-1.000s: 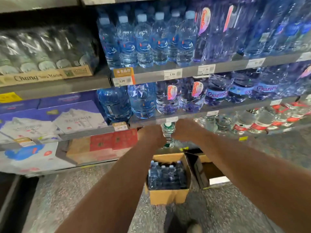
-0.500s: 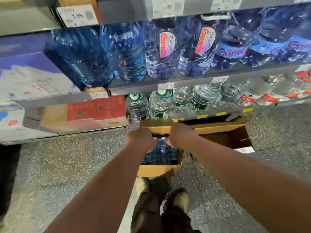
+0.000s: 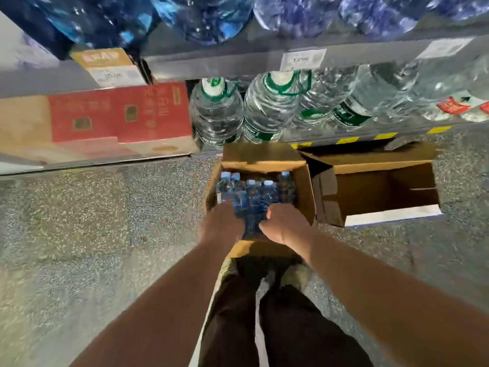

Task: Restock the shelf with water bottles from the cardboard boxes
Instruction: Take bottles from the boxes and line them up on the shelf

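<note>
From the head camera: one second ago both hands were up at the shelf (image 3: 225, 65), by a bottle with a green cap. Half a second ago they had come down over the far flap of the cardboard box (image 3: 304, 186). Now the left hand (image 3: 221, 226) and the right hand (image 3: 284, 226) are low, at the near end of that box. They are right on the small water bottles (image 3: 251, 192) with pale blue caps.

The camera has also tipped down, and the person's legs (image 3: 264, 313) now show at the near edge.

The fingers of both hands go down among the bottles, and the picture is blurry there. So I cannot tell if either hand has hold of a bottle yet or is only touching.

The water bottles stand inside the box, packed close. The box sits on the speckled floor (image 3: 105, 221), just in front of the bottom shelf. Right of it, touching, is an empty box (image 3: 383, 192). Big bottles (image 3: 217, 112) with green caps stand on the bottom shelf, far from the hands. A red carton (image 3: 119, 115) lies to their left.

I think the last trip to the shelf is over and the hands are going for more. Many bottles are left, so there is plenty to do.
</note>
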A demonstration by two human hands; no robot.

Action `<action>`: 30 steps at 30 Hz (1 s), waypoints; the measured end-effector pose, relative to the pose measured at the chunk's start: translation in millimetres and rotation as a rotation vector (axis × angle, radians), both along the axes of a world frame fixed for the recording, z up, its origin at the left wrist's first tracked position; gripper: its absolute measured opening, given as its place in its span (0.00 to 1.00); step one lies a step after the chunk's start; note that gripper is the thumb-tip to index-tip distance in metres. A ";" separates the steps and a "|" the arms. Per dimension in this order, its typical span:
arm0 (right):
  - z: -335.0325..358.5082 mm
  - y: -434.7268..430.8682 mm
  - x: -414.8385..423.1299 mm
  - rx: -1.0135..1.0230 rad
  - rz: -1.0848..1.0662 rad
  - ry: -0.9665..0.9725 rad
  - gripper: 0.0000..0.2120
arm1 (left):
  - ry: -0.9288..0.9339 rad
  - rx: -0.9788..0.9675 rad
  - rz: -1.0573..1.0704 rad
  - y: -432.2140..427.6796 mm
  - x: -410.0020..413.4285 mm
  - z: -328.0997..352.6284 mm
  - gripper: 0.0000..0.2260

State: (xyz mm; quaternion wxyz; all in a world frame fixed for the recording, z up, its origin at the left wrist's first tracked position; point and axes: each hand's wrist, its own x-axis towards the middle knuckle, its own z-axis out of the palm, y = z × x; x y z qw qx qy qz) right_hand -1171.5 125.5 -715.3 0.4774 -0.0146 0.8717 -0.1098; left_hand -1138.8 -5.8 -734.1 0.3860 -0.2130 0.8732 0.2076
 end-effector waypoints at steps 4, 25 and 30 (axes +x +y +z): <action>-61.4 -7.5 13.3 -0.093 -0.013 0.005 0.09 | -0.001 0.116 0.209 4.5 12.6 -60.6 0.17; -212.2 -19.9 4.5 -0.474 -0.838 -0.264 0.28 | 0.263 0.052 0.969 11.3 12.0 -169.4 0.19; -231.8 8.8 -2.6 -0.295 -0.851 -0.145 0.27 | 0.167 0.194 1.002 16.2 4.1 -183.6 0.16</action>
